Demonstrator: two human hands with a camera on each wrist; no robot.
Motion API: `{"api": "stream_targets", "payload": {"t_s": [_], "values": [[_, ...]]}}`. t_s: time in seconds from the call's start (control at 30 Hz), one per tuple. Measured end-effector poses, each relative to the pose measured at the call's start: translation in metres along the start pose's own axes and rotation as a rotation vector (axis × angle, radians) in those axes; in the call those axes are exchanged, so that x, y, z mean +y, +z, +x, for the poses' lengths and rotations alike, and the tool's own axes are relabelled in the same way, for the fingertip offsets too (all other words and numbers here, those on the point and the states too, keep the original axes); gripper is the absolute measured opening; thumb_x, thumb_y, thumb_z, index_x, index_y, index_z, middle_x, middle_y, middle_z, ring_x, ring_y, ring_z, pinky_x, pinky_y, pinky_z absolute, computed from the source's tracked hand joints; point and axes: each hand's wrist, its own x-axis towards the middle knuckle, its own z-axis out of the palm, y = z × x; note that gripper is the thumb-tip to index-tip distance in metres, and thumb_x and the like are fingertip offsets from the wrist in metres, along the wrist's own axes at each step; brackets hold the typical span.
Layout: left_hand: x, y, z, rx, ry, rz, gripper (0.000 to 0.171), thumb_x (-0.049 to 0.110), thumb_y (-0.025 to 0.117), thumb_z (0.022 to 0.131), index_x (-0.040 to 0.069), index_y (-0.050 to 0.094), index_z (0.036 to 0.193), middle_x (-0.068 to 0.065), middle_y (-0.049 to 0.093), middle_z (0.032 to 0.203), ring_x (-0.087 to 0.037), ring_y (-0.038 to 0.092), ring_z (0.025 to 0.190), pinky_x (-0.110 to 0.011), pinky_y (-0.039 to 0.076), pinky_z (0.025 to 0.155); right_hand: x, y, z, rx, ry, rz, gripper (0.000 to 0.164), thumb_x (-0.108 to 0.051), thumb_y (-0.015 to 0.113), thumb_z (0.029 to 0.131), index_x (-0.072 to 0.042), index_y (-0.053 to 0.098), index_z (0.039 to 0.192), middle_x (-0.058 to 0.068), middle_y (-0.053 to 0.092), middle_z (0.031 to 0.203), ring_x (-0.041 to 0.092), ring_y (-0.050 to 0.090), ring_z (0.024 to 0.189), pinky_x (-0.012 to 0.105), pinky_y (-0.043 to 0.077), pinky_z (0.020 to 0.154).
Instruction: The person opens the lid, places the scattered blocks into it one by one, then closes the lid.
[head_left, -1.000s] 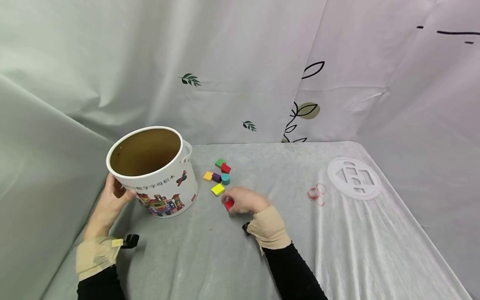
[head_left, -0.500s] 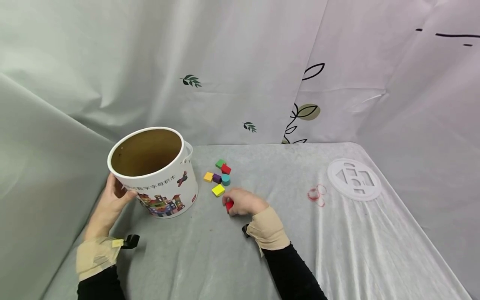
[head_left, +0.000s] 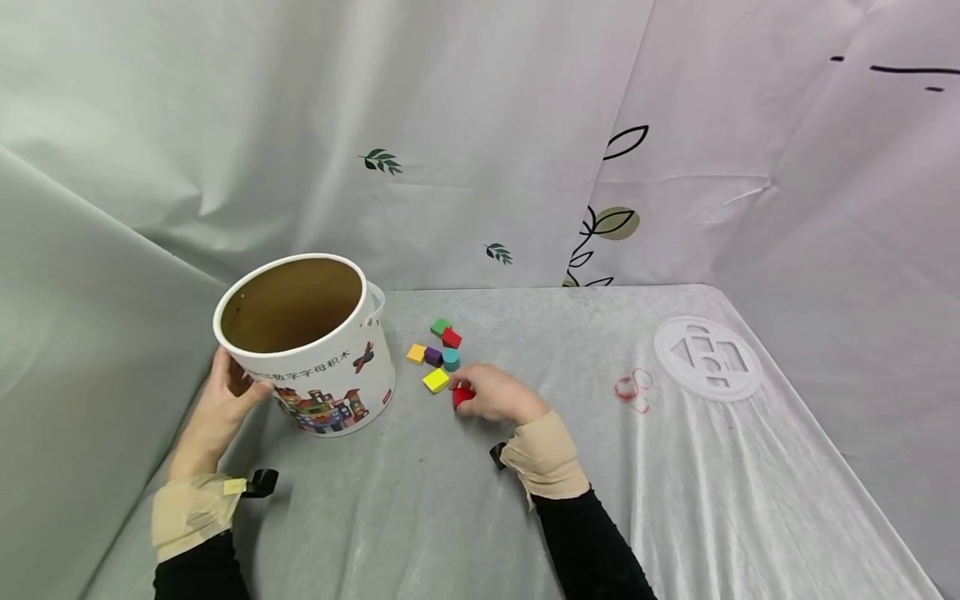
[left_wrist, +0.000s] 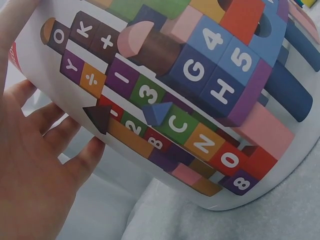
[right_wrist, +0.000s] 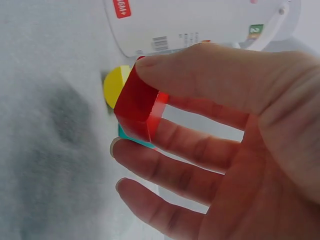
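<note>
Head view: red block (head_left: 462, 398) clamped in fingers of right hand (head_left: 501, 395), pick-up apparently underway
Bucket (head_left: 333, 382): gripped by left hand (head_left: 216, 412)
Red block: steady lift seemingly needed

Pale draped cloth backdrop (head_left: 465, 100), dark leaf prints (head_left: 380, 161); grey cloth-covered table (head_left: 390, 525), creased

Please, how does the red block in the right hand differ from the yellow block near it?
The red block is pinched in the right hand; the yellow block lies on the cloth. The red block shows straight edges, the yellow block a rounded one. Both are small and single-coloured.
</note>
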Motion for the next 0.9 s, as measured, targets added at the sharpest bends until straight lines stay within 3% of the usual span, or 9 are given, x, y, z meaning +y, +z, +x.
{"api": "stream_targets", "payload": {"t_s": [0.23, 0.6, 0.9], "values": [[0.001, -0.001, -0.003, 0.0, -0.01, 0.012, 0.086, 0.009, 0.068, 0.091, 0.028, 0.015, 0.156, -0.014, 0.022, 0.15, -0.026, 0.022, 0.136, -0.012, 0.031, 0.096, -0.001, -0.006, -0.004, 0.053, -0.008, 0.022, 0.032, -0.01, 0.071, 0.089, -0.007, 0.065, 0.12, 0.001, 0.06, 0.095, 0.018, 0.055, 0.087, 0.03, 0.047, 0.072], [0.002, 0.001, 0.0, 0.009, -0.005, 0.027, 0.086, 0.007, 0.068, 0.091, 0.028, 0.016, 0.156, -0.014, 0.027, 0.146, -0.022, 0.029, 0.129, -0.014, 0.033, 0.093, -0.006, -0.016, -0.005, 0.129, -0.075, 0.039, 0.03, -0.01, 0.071, 0.09, -0.005, 0.064, 0.118, 0.001, 0.062, 0.098, 0.016, 0.057, 0.085, 0.029, 0.048, 0.069], [0.0, 0.001, 0.0, 0.009, -0.01, 0.046, 0.086, 0.009, 0.069, 0.091, 0.029, 0.015, 0.156, -0.013, 0.025, 0.149, -0.021, 0.028, 0.132, -0.013, 0.033, 0.094, -0.02, -0.042, -0.001, 0.217, -0.13, 0.108, 0.028, -0.012, 0.069, 0.091, -0.008, 0.065, 0.119, 0.001, 0.064, 0.1, 0.017, 0.059, 0.09, 0.028, 0.048, 0.07]]}}
